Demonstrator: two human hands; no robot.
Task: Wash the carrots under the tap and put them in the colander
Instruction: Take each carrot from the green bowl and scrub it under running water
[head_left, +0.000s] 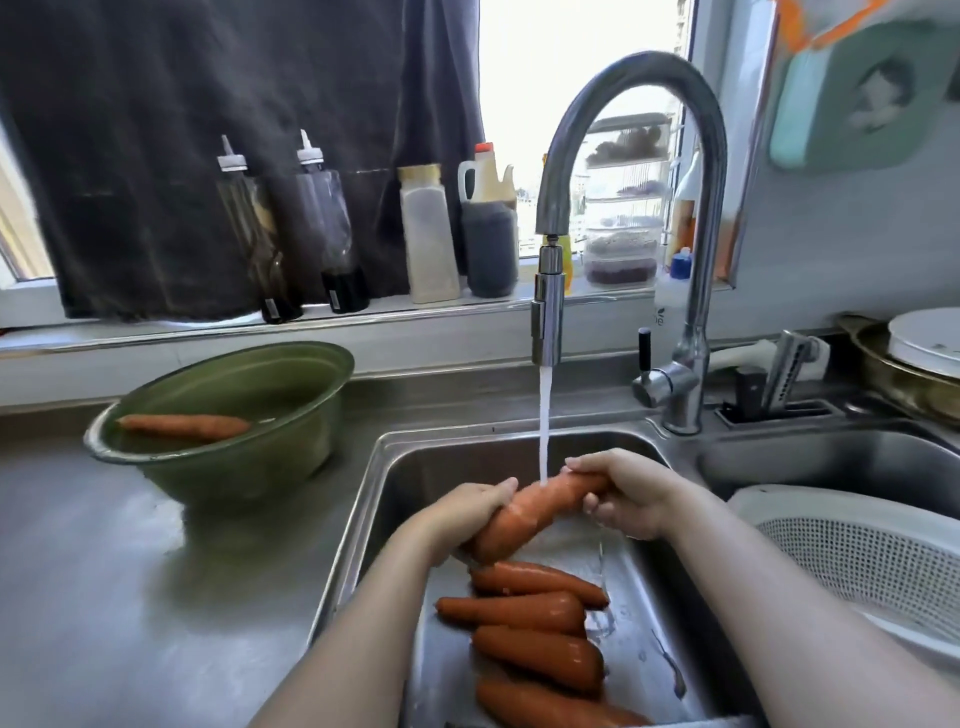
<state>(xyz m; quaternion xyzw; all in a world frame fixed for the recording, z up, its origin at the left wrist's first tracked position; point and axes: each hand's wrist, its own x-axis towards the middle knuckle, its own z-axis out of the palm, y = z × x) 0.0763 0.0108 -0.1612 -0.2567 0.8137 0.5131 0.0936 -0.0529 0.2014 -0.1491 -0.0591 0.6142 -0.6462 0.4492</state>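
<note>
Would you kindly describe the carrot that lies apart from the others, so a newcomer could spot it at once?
Start at the steel sink under the running tap. On the counter to its left stands a green bowl, and a single carrot lies inside it. Unlike the carrots in the sink or the held carrot under the water, it lies alone, outside the sink.

Six carrots (540, 657): one under the tap (548, 322), four in the sink (415, 467), one in the green bowl (234, 467). One colander (857, 545). Two squeeze bottles (249, 234).
</note>
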